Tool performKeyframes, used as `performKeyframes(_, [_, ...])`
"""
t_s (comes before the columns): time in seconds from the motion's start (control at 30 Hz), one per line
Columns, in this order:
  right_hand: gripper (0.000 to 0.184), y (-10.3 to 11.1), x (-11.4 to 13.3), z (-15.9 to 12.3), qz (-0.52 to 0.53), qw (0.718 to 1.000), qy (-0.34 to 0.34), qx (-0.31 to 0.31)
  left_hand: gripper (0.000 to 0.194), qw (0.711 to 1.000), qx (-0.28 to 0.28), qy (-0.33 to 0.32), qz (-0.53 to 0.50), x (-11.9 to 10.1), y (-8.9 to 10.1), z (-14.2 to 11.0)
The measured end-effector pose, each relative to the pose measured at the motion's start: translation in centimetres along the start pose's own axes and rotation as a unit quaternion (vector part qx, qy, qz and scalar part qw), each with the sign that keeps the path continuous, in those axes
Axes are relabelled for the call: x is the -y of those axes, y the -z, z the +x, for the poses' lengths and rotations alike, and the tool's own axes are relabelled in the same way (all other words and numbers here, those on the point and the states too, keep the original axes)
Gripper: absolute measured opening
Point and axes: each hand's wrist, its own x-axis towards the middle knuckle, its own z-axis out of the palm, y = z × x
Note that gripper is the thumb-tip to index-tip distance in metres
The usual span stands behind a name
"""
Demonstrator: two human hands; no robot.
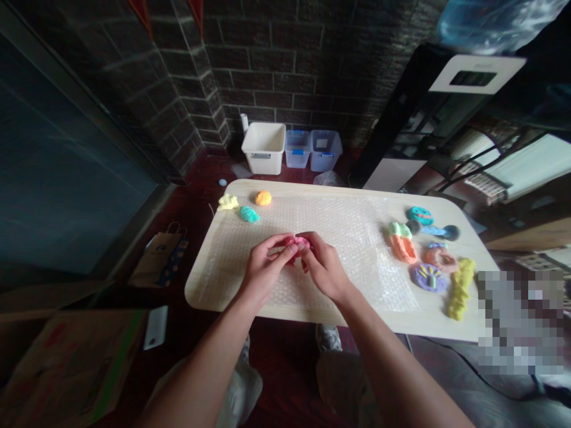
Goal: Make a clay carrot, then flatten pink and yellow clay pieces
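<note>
Left hand (266,260) and right hand (325,263) both grip the pink clay lump (302,241) directly between them, equally near, its long axis finger-hidden.

Left hand (263,261) and right hand (328,270): ungloved, five-fingered. Forearms (200,368): bare from wrist to the lower limit of view, tapering toward the wrists. Trousers (343,380): dull grey-beige, plain cloth, apparently loose in cut (deep shade; true colour uncertain). Right shoe (329,340), just below the near edge of the table (428,322): mottled pale and dark grey, rounded toe. Left shoe (246,349): mostly hidden, details unreadable.
</note>
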Motion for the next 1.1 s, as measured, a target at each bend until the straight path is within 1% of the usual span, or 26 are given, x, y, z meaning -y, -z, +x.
performKeyframes(0.1, [0.031,0.6,0.1,-0.2,0.033,0.999,-0.015,0.018,0.042,1.0,0.019,-0.011,0.01,0.1,0.5,0.2])
performKeyframes(0.2, [0.032,0.9,0.3,-0.3,0.053,0.998,-0.023,0.03,0.036,0.998,0.035,-0.024,0.048,0.0,0.6,0.3])
performKeyframes(0.3, [0.039,0.8,0.4,-0.2,0.133,0.989,-0.031,0.055,0.032,0.997,0.049,-0.033,0.056,-0.2,0.5,0.3])
performKeyframes(0.4, [0.043,0.6,0.4,-0.2,0.256,0.961,-0.058,0.083,0.033,0.998,0.061,-0.02,0.014,-0.4,0.3,0.2])
performKeyframes(0.47, [0.042,0.5,0.3,-0.1,0.316,0.941,-0.08,0.089,0.032,0.997,0.066,-0.007,-0.025,-0.4,0.1,0.2])
performKeyframes(0.6, [0.042,0.3,-0.2,0.0,0.401,0.906,-0.099,0.093,0.029,0.991,0.084,0.017,-0.099,-0.6,0.1,0.2])
performKeyframes(0.7, [0.042,0.1,-0.3,0.3,0.456,0.877,-0.123,0.093,0.028,0.985,0.102,0.047,-0.128,-0.7,0.3,0.3])
performKeyframes(0.77, [0.043,-0.1,-0.3,0.4,0.473,0.865,-0.145,0.088,0.027,0.983,0.107,0.056,-0.138,-0.8,0.3,0.2])
performKeyframes(0.8, [0.044,-0.2,-0.2,0.5,0.47,0.865,-0.153,0.084,0.027,0.983,0.104,0.055,-0.139,-0.8,0.2,0.2])
performKeyframes(0.83, [0.045,-0.3,-0.3,0.5,0.457,0.872,-0.157,0.073,0.026,0.984,0.097,0.051,-0.137,-0.8,0.2,0.3])
performKeyframes(0.87, [0.045,-0.4,-0.3,0.6,0.433,0.887,-0.156,0.048,0.026,0.986,0.085,0.044,-0.133,-0.7,0.0,0.3])
performKeyframes(0.93, [0.041,-0.5,-0.5,0.5,0.344,0.93,-0.125,-0.043,0.028,0.991,0.052,0.031,-0.119,-0.4,-0.2,0.3])
performKeyframes(0.97, [0.039,-0.5,-0.7,0.5,0.283,0.95,-0.097,-0.094,0.03,0.993,0.033,0.027,-0.111,-0.2,-0.3,0.4])
performKeyframes(1.0, [0.037,-0.5,-0.8,0.4,0.219,0.965,-0.066,-0.132,0.032,0.994,0.016,0.024,-0.105,-0.1,-0.4,0.4])
performKeyframes(1.03, [0.037,-0.5,-0.9,0.3,0.161,0.975,-0.034,-0.149,0.033,0.995,0.003,0.021,-0.101,0.0,-0.4,0.4])
performKeyframes(1.1, [0.038,-0.3,-1.0,0.1,0.087,0.987,0.018,-0.131,0.034,0.995,-0.006,0.017,-0.098,-0.1,-0.5,0.5])
